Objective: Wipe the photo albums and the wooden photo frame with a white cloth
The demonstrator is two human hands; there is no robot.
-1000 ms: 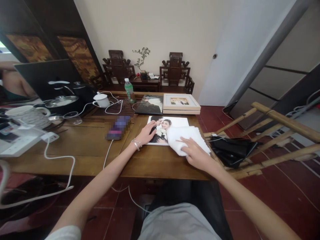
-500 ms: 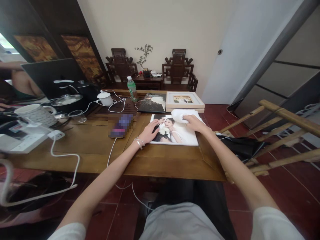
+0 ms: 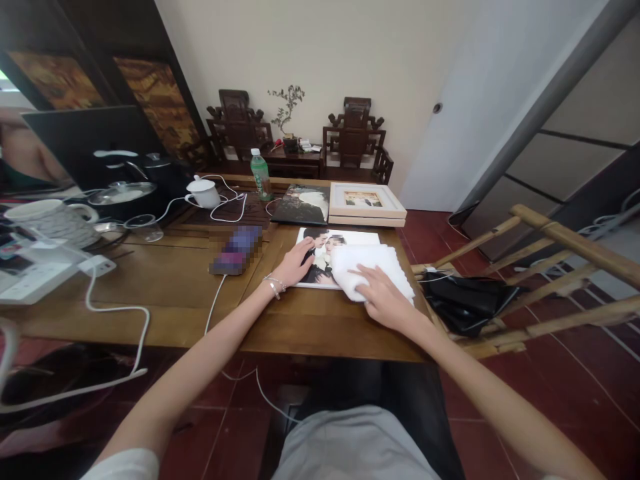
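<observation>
A large photo print point(image 3: 320, 267) of two people lies flat on the wooden table point(image 3: 175, 300). My left hand point(image 3: 296, 261) rests on its left edge with the fingers stretched out flat. A folded white cloth point(image 3: 373, 267) covers the print's near right part. My right hand point(image 3: 383, 298) presses down on the cloth's near edge, fingers spread over it.
Behind the print lie a dark photo album point(image 3: 303, 203) and a stack of white frames point(image 3: 365, 203). A phone point(image 3: 236, 249) on a white cable, a green bottle point(image 3: 259, 174), a white lidded cup point(image 3: 204, 193) and cookware point(image 3: 123, 193) sit to the left. A bamboo chair point(image 3: 540, 280) holding a black bag point(image 3: 465, 300) stands right.
My right hand has swept the white cloth from the print's far right corner back to its near right part. My left hand has stayed on the left edge.
</observation>
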